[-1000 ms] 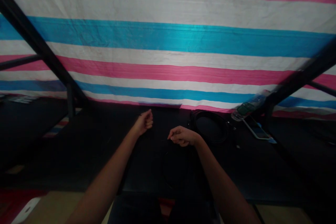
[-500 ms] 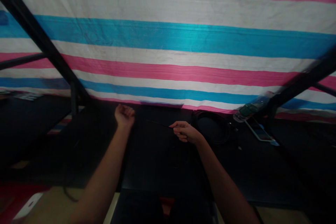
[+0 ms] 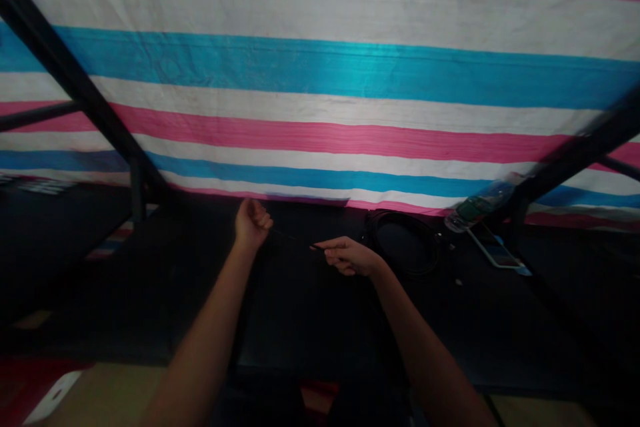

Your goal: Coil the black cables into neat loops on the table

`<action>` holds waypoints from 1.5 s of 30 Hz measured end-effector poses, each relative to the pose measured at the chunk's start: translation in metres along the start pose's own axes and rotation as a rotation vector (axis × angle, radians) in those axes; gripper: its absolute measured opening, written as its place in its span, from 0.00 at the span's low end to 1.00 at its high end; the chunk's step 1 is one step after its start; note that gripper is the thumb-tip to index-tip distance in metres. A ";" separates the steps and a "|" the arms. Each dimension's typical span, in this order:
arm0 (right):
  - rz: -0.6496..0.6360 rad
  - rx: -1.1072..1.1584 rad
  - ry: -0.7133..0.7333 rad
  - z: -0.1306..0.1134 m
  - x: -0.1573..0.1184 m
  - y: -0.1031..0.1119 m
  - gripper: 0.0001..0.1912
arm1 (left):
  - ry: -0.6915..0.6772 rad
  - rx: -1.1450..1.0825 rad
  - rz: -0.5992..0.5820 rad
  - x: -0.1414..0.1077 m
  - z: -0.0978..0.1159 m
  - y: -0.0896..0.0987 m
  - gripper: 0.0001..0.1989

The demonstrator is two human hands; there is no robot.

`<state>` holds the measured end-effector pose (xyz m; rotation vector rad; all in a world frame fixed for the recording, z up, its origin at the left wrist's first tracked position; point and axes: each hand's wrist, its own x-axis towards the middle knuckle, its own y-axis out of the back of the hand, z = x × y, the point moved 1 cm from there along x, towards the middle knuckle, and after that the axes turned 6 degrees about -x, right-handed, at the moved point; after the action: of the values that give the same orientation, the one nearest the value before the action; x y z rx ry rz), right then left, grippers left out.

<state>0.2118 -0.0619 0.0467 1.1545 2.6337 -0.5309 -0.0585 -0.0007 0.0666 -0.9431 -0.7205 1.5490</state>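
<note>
My left hand [image 3: 253, 223] is closed above the black table, its fingers curled around one end of a thin dark strand [image 3: 285, 235]. That strand pokes out to the right of the fist and fades into the dark background. My right hand [image 3: 350, 256] is closed in a pinch on a short dark cable end [image 3: 317, 247], which points left toward the other hand. A small gap separates the two hands. Whether the strand and the cable end are one piece cannot be made out. Just behind and right of my right hand lies a coil of black cable [image 3: 395, 215].
A plastic bottle [image 3: 470, 212] with a green label leans at the back right, beside a phone [image 3: 495, 247] lying flat. Dark metal bars [image 3: 107, 120] slope down on both sides. A striped sheet [image 3: 320, 67] hangs behind the black table [image 3: 300, 333].
My left hand has moved right, closer to my right hand, and a strand now shows at its fingers. The long strand jutting from my right hand earlier now appears as a short dark end.
</note>
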 end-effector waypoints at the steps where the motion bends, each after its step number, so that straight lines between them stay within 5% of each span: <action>1: 0.003 0.014 0.000 -0.001 -0.002 0.002 0.26 | -0.076 -0.024 0.037 0.003 0.014 0.005 0.22; 6: -0.002 0.081 0.050 -0.006 -0.014 0.008 0.20 | -0.410 -0.182 0.230 0.008 0.073 0.037 0.20; 9: 0.003 0.106 0.073 -0.008 -0.017 0.008 0.19 | -0.447 -0.232 0.255 0.009 0.082 0.046 0.20; 13: -0.009 0.161 0.067 -0.006 -0.011 0.002 0.19 | -0.343 -0.246 0.174 0.010 0.051 0.033 0.19; 19: -0.116 0.147 0.003 0.005 -0.001 -0.002 0.21 | 0.136 -0.124 -0.088 -0.005 -0.034 -0.001 0.16; 23: -0.156 0.046 -0.112 0.008 0.000 0.000 0.23 | 0.392 0.109 -0.147 -0.012 -0.049 -0.004 0.18; 27: -0.225 -0.007 -0.170 0.007 0.000 -0.006 0.23 | 0.563 0.260 -0.150 -0.005 -0.025 0.001 0.18; 33: -0.197 -0.003 -0.107 -0.001 -0.014 0.007 0.20 | 0.212 0.092 0.108 0.012 0.051 0.028 0.16; 36: -0.087 -0.015 -0.077 -0.001 -0.019 0.019 0.19 | 0.060 0.024 0.228 0.017 0.068 0.041 0.15; 40: -0.072 -0.057 -0.092 0.005 -0.011 0.016 0.18 | 0.048 -0.029 0.142 0.016 0.044 0.033 0.13; 45: -0.217 -0.064 -0.145 0.011 -0.001 0.003 0.18 | 0.384 0.045 -0.102 0.002 -0.023 0.008 0.13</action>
<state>0.2153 -0.0650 0.0358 0.7847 2.6424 -0.5420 -0.0431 -0.0014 0.0479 -1.1117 -0.4507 1.2413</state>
